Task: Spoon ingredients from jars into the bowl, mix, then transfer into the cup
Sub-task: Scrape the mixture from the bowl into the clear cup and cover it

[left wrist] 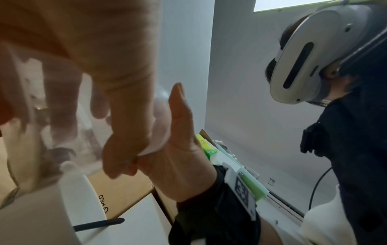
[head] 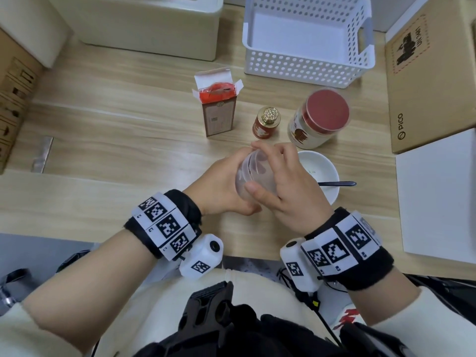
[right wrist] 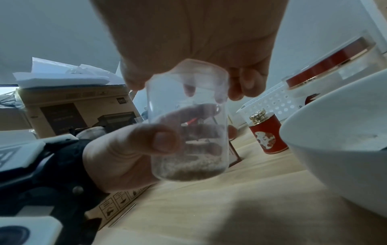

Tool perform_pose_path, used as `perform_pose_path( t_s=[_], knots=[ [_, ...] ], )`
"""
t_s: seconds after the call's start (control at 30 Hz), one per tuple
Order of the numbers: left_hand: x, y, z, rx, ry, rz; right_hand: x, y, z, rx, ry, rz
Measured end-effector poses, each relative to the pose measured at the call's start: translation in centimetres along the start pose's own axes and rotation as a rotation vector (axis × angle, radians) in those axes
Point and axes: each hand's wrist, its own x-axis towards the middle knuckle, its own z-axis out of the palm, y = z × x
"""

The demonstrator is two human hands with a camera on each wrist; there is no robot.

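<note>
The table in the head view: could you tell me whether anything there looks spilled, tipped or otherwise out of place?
Nothing looks spilled or tipped. The two jars stand upright with lids on, the spoon rests in the bowl, and both hands hold the cup. The small carton just stands with its flaps open.

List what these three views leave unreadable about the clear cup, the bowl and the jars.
- Clear cup: in the head view both hands cover it; whether a lid sits on it is unclear.
- Cup contents: right wrist view, blurred granules, kind unknown.
- Bowl: right hand hides its near-left part; spoon bowl end unseen.
- Small red jar and big jar: lids on, contents hidden.
</note>
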Motion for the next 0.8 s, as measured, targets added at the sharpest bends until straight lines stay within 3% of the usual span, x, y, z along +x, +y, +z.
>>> perform_pose_path(
  t_s=[0.2,0.63,0.8],
  knots=[
    [0.6,0.1,-0.6,0.125,0.012,0.019,-0.2,-0.1,-0.4,-0.007,0.05,-0.011],
    [0.1,1.0,-0.9,0.141,0.037,-0.018,-0.1,-0.8,0.3,-0.125,0.136,-0.02],
    [0.0,1.3,-1.0,0.163,0.04,0.012,0.0,-0.9,0.5,-0.058,0.192,0.002]
  ],
)
